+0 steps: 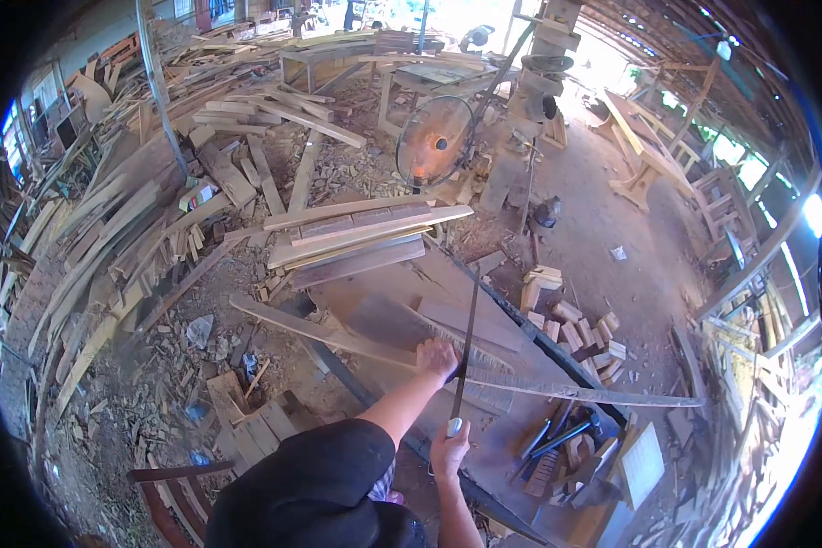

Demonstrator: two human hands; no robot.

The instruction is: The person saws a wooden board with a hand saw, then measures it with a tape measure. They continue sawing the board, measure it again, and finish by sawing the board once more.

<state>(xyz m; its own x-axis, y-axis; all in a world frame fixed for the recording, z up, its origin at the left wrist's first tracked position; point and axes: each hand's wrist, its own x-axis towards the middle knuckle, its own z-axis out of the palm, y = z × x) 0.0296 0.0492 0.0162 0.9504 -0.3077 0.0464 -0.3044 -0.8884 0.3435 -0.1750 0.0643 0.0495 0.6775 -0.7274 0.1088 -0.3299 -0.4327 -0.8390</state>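
Note:
A long narrow wooden board (338, 340) lies across the workbench (402, 279), its right end reaching past the bench edge. My left hand (437, 361) is closed on the board near its middle, just left of the blade. My right hand (449, 452) is closed around the pale handle of a handsaw (470, 320). The saw's long dark blade, seen nearly edge-on, points away from me and crosses the board right beside my left hand. Whether the teeth have cut into the wood cannot be made out. Another board with a rough edge (484, 352) lies beneath.
Stacked planks (365, 228) lie at the bench's far end, before an orange fan (434, 142). Hand tools (562, 438) and wood pieces sit at the right. Several cut blocks (584, 333) lie on the floor beyond. Scrap lumber (128, 237) covers the left.

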